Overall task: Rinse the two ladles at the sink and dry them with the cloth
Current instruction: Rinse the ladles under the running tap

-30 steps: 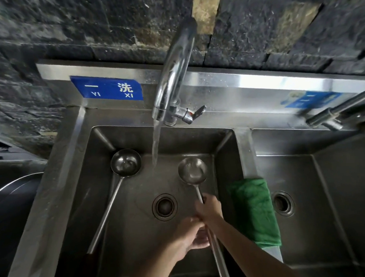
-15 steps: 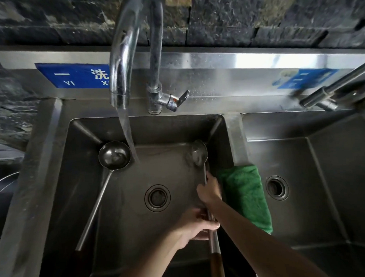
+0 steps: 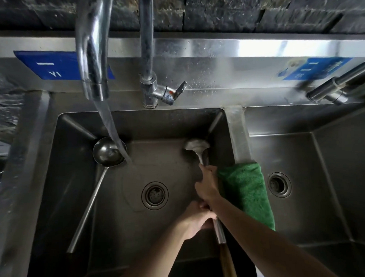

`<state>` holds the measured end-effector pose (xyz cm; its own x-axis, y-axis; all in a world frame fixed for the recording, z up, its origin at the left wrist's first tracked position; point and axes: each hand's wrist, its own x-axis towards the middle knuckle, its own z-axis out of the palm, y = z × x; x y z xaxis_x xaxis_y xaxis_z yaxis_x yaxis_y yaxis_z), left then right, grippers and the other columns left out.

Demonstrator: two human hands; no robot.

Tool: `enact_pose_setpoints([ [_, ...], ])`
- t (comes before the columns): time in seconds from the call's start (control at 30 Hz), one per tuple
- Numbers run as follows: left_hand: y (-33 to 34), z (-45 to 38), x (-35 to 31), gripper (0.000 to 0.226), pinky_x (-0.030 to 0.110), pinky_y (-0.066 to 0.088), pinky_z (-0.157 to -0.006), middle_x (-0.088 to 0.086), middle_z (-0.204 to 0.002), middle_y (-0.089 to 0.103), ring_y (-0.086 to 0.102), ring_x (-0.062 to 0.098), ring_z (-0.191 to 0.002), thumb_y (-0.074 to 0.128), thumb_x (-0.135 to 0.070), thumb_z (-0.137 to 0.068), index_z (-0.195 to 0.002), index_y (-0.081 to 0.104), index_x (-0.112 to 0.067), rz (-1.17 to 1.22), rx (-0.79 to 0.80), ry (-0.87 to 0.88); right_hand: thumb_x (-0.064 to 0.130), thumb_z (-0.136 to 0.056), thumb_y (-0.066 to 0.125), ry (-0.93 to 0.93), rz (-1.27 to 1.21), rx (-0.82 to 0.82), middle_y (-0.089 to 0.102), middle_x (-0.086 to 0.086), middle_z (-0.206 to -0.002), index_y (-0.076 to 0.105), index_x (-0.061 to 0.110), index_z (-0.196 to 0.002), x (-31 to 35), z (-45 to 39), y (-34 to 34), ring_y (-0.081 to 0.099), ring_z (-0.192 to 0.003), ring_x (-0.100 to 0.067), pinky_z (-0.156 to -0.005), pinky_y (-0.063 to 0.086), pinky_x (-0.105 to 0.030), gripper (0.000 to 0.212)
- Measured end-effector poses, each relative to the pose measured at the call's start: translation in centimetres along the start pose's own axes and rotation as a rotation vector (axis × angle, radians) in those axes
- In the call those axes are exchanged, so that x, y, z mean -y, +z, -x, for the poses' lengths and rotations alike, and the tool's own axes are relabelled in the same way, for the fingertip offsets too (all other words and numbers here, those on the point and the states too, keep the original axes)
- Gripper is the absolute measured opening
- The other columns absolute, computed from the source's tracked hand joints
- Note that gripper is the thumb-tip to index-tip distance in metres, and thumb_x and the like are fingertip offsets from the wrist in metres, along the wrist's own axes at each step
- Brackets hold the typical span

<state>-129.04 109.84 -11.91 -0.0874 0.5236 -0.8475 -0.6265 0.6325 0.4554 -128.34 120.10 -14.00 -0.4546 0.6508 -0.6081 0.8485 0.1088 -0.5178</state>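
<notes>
At the far-left corner of the left stainless-steel sink basin (image 3: 55, 184) lies a round-bowled steel ladle with a long thin handle (image 3: 107, 151), its bowl facing up and its handle running down toward the near-left side of the basin floor. It sits just beside where the stream of running water (image 3: 113, 132) from the curved chrome tap spout (image 3: 93, 58) lands, so it looks parked there to wait for its rinse, or to catch spray meanwhile. The round perforated drain (image 3: 155, 195) lies in the middle of the basin floor.

Right of the drain, the left hand (image 3: 198, 219) is curled round the shaft of a second steel ladle with a wooden handle end (image 3: 196, 147), low down, just above where the metal meets the wood. The right hand (image 3: 208, 184) grips the same shaft higher up, near the bowl. Two hands on one long shaft give control of the tilt. The bowl is turned on its side by the far-right corner of the basin, well apart from the stream, probably to tip water out.

A folded green microfibre cloth (image 3: 248, 190) hangs over the steel divider (image 3: 237, 132) between the basins, just beside the right hand, handy for drying.
</notes>
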Motion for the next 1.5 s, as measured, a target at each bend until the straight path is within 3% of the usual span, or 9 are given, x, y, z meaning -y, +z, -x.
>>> enact_pose_setpoints([
  [0.1, 0.6, -0.8, 0.3, 0.029, 0.043, 0.06, -0.091, 0.014, -0.106, 0.072, 0.066, 0.032, -0.112, 0.063, 0.012, -0.084, -0.105, 0.07, -0.007, 0.013, 0.0, -0.023, -0.013, -0.089, 0.056, -0.011, 0.034, 0.012, 0.027, -0.01, -0.146, 0.036, 0.009, -0.156, -0.7, -0.5, 0.0, 0.047, -0.127, -0.021, -0.093, 0.026, -0.003, 0.073],
  [0.3, 1.5, -2.7, 1.7, 0.039, 0.046, 0.056, -0.098, 0.011, -0.112, 0.072, 0.068, 0.026, -0.109, 0.064, 0.004, -0.081, -0.119, 0.064, -0.008, -0.09, -0.086, -0.081, -0.009, -0.088, 0.058, -0.077, 0.116, 0.008, 0.029, -0.014, -0.148, 0.043, 0.011, -0.151, -2.0, -1.0, 0.8, 0.047, -0.129, -0.032, -0.115, 0.035, -0.03, 0.067],
  [0.63, 2.6, -2.8, 2.2, 0.042, 0.034, 0.053, -0.092, -0.004, -0.1, 0.064, 0.058, 0.003, -0.081, 0.057, -0.007, -0.09, -0.132, 0.061, -0.009, -0.259, -0.16, -0.026, -0.006, -0.09, 0.054, -0.069, 0.164, 0.024, 0.032, -0.016, -0.153, 0.037, 0.016, -0.155, -3.3, -1.4, 1.4, 0.038, -0.141, -0.031, -0.115, 0.029, -0.028, 0.07],
  [0.83, -0.2, -0.8, 1.8, 0.029, 0.021, 0.043, -0.068, -0.004, -0.1, 0.059, 0.051, 0.005, -0.077, 0.057, -0.022, -0.094, -0.12, 0.067, -0.016, -0.486, -0.102, 0.031, 0.003, -0.092, 0.058, -0.068, 0.235, 0.063, 0.026, -0.019, -0.156, 0.036, 0.02, -0.155, -3.0, -1.0, 1.4, 0.038, -0.14, -0.036, -0.115, 0.033, -0.034, 0.068],
  [1.0, -10.0, 0.7, 2.0, 0.017, 0.038, 0.052, -0.085, 0.007, -0.089, 0.072, 0.067, 0.021, -0.085, 0.058, -0.014, -0.093, -0.087, 0.073, -0.015, -0.731, -0.538, 0.248, 0.019, -0.092, 0.063, -0.382, 0.728, -0.072, 0.02, -0.025, -0.164, 0.053, 0.017, -0.142, -3.5, 0.2, 2.9, 0.023, -0.15, -0.041, -0.118, 0.031, -0.048, 0.051],
  [1.1, -18.0, 3.1, 2.9, 0.027, 0.038, 0.053, -0.081, 0.01, -0.085, 0.069, 0.067, 0.032, -0.082, 0.048, -0.022, -0.086, -0.086, 0.073, -0.01, -0.976, -0.965, 0.402, 0.013, -0.089, 0.07, -0.582, 0.919, 0.148, 0.009, -0.027, -0.166, 0.048, 0.01, -0.146, -2.5, 2.0, 4.7, 0.005, -0.155, -0.044, -0.123, 0.022, -0.05, 0.061],
  [1.2, -24.0, 6.3, 4.2, 0.028, 0.045, 0.056, -0.08, 0.018, -0.097, 0.066, 0.063, 0.041, -0.094, 0.062, -0.017, -0.077, -0.1, 0.07, -0.004, -1.009, -1.089, 0.224, 0.015, -0.09, 0.063, -0.628, 0.907, 0.283, 0.016, -0.022, -0.162, 0.042, 0.01, -0.148, -0.4, 4.2, 7.2, 0.015, -0.151, -0.041, -0.121, 0.025, -0.045, 0.061],
  [1.33, -27.0, 8.6, 5.7, 0.042, 0.05, 0.054, -0.09, 0.025, -0.114, 0.063, 0.061, 0.044, -0.109, 0.061, -0.015, -0.082, -0.12, 0.06, 0.004, -1.027, -0.954, 0.068, 0.019, -0.098, 0.049, -0.498, 0.714, 0.453, 0.033, -0.02, -0.155, 0.05, 0.009, -0.142, 2.7, 6.0, 12.1, 0.033, -0.142, -0.039, -0.114, 0.038, -0.042, 0.045],
  [1.5, -27.0, 9.5, 4.4, 0.042, 0.035, 0.049, -0.092, 0.018, -0.13, 0.061, 0.062, 0.034, -0.115, 0.051, -0.017, -0.096, -0.136, 0.048, -0.004, -0.687, -0.803, -0.059, 0.026, -0.105, 0.036, -0.324, 0.396, 0.552, 0.065, -0.016, -0.102, 0.064, 0.011, -0.101, 7.8, 8.5, 16.7, 0.065, -0.1, -0.029, -0.074, 0.04, -0.031, 0.032],
])
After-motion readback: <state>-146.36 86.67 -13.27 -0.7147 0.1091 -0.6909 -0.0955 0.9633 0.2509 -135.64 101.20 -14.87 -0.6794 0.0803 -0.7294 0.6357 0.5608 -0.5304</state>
